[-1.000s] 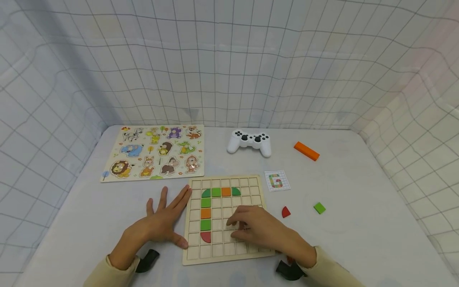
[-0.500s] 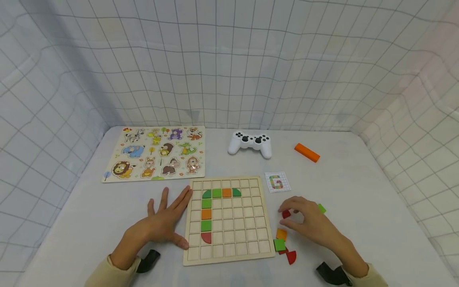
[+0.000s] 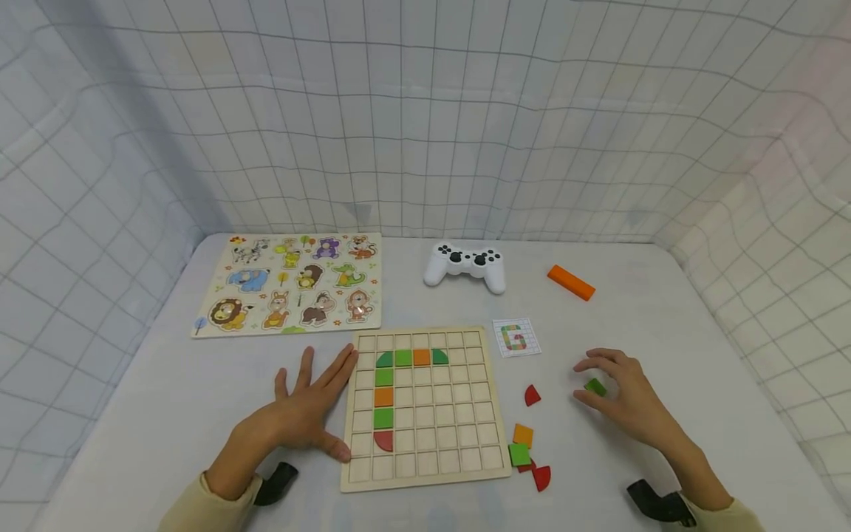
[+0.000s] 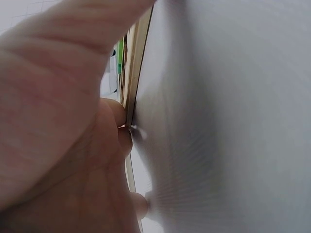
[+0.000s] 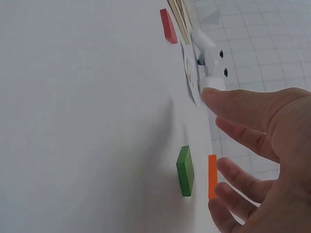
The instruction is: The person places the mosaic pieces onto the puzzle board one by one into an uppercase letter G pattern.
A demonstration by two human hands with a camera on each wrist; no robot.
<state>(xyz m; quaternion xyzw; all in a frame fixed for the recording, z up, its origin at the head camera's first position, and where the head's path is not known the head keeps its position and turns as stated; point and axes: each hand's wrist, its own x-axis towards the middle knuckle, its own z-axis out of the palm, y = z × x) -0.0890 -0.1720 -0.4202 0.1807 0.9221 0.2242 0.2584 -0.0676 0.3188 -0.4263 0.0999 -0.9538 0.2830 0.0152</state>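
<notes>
My left hand (image 3: 295,417) lies with fingers spread at the left edge of a wooden grid board (image 3: 448,462), its thumb and fingertips touching that edge. Green, orange and red pieces sit in the board's cells, forming a top row and a left column. Over on the right, my right hand (image 3: 625,395) hovers around a green square tile (image 3: 595,386), thumb and fingers parted. The right wrist view shows the green tile (image 5: 185,171) on the table, apart from the fingers. Between board and right hand lies a red quarter-round piece (image 3: 532,395).
By the board's lower right corner lie an orange tile (image 3: 523,434), a green tile (image 3: 519,454) and red pieces (image 3: 541,477). A pattern card (image 3: 516,338), a white game controller (image 3: 464,267), an orange bar (image 3: 571,282) and an animal puzzle board (image 3: 289,284) are farther back.
My right hand has moved from over the board, past the red quarter-round piece, rightward to the green tile. The pieces beside the board's corner have come into view. My left hand stays put.
</notes>
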